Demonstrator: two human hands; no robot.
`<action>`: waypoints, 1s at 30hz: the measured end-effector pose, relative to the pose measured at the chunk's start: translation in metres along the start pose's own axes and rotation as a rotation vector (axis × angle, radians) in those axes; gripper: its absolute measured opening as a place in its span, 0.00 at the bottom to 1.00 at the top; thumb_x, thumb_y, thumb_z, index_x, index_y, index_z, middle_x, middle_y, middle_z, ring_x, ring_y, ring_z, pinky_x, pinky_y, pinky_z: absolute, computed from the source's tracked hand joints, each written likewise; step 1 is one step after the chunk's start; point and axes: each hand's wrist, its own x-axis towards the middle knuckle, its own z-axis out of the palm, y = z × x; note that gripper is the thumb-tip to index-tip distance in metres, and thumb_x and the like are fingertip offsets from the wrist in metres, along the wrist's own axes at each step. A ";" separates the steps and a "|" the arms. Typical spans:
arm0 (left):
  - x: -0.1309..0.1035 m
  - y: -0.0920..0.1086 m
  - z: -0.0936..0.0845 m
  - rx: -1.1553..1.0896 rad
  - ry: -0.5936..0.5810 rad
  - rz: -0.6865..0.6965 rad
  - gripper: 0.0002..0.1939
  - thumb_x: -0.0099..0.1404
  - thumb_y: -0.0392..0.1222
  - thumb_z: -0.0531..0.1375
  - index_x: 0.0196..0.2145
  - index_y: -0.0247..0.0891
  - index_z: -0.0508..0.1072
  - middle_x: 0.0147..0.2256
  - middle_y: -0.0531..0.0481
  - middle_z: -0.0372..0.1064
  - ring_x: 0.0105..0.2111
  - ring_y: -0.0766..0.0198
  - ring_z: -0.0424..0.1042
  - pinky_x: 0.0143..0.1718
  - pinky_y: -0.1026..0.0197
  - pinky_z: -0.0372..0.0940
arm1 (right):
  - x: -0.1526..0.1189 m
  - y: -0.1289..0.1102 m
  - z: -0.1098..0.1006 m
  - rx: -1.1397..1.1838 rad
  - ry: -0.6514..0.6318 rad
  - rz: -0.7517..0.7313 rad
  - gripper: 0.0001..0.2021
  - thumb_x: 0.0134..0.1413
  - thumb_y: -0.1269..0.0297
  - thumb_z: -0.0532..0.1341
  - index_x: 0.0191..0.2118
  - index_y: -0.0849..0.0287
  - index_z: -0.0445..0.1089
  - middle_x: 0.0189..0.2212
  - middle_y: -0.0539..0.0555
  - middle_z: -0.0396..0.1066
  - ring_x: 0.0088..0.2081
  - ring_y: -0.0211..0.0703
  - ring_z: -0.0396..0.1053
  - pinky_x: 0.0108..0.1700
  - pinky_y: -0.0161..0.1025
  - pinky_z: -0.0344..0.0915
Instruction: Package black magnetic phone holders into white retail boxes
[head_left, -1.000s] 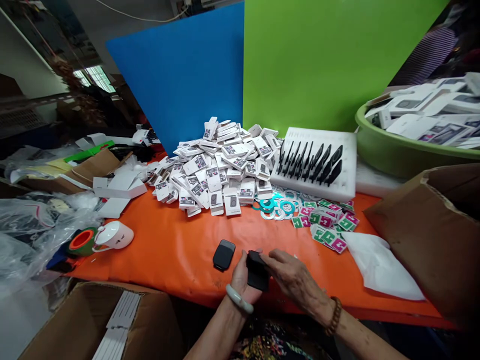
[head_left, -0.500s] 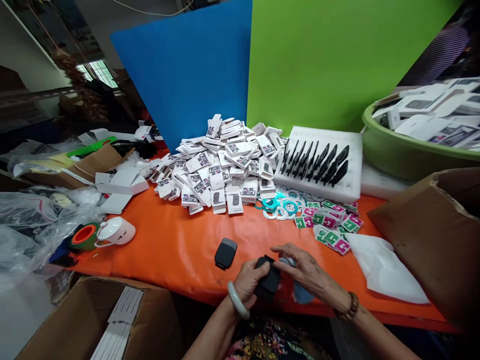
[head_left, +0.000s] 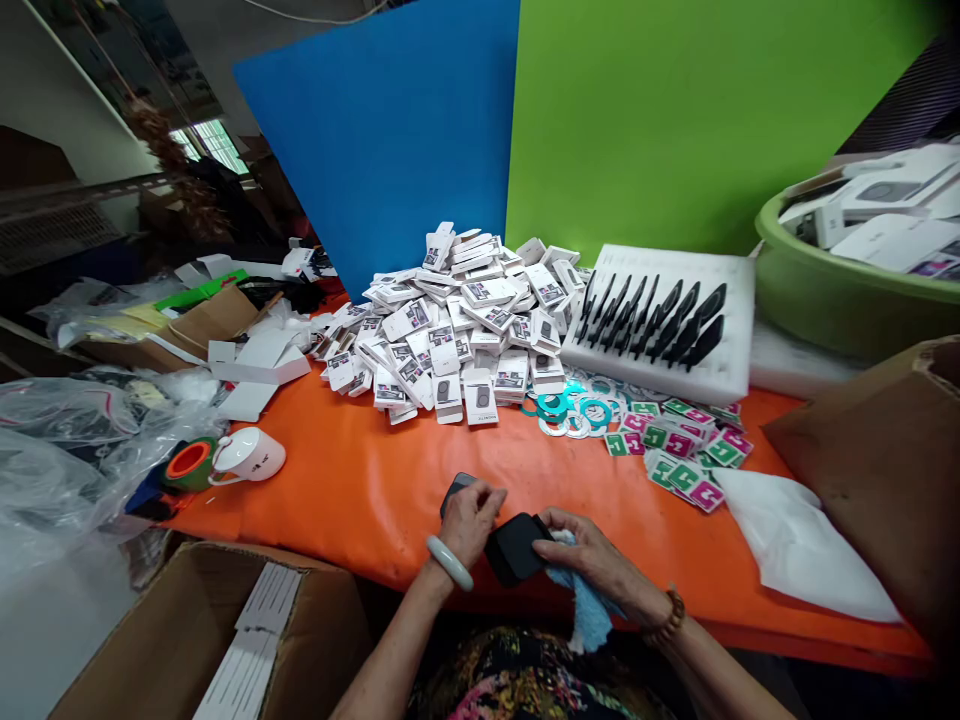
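Note:
My right hand point(head_left: 589, 552) grips a flat black square device with rounded corners point(head_left: 516, 548) by its right edge, above the table's front edge. A light blue cloth point(head_left: 589, 608) is bunched in the same hand and hangs below it. To the left, my left hand point(head_left: 469, 522), with a pale bangle at the wrist, is off the held device. Its fingers are loosely bent and apart, over a second flat black device point(head_left: 454, 488) lying on the orange table point(head_left: 360, 460). The hand hides most of that device; whether it touches it is unclear.
Behind lie a heap of small white boxes point(head_left: 442, 340), a white foam tray of upright black pieces point(head_left: 731, 340), teal and white rings point(head_left: 596, 412) and green-pink cards point(head_left: 686, 445). A white mug point(head_left: 259, 455) stands left. Cartons point(head_left: 322, 620) and a green basin point(head_left: 825, 300) flank the table.
My left hand has let go of the held device and moved left to the one on the table. My right hand has taken the held device, and the blue cloth shows more.

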 end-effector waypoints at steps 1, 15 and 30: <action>0.005 -0.004 -0.006 0.040 0.024 0.012 0.16 0.63 0.49 0.49 0.33 0.36 0.71 0.30 0.48 0.68 0.31 0.62 0.66 0.35 0.61 0.59 | 0.001 0.003 -0.001 0.002 0.026 -0.012 0.16 0.42 0.56 0.65 0.33 0.62 0.65 0.23 0.46 0.63 0.22 0.30 0.57 0.24 0.30 0.52; 0.011 -0.034 -0.016 0.477 -0.026 0.006 0.23 0.54 0.42 0.60 0.49 0.43 0.67 0.51 0.43 0.59 0.50 0.53 0.60 0.51 0.53 0.56 | 0.016 0.022 0.005 0.109 0.499 -0.079 0.22 0.38 0.56 0.65 0.39 0.57 0.60 0.28 0.48 0.69 0.30 0.42 0.69 0.34 0.39 0.64; -0.009 -0.028 -0.015 0.560 0.107 -0.201 0.24 0.61 0.51 0.53 0.53 0.40 0.64 0.50 0.37 0.59 0.47 0.51 0.65 0.47 0.53 0.60 | 0.013 0.031 0.031 -0.157 0.248 0.075 0.17 0.45 0.48 0.58 0.27 0.59 0.59 0.20 0.43 0.56 0.22 0.34 0.56 0.24 0.33 0.54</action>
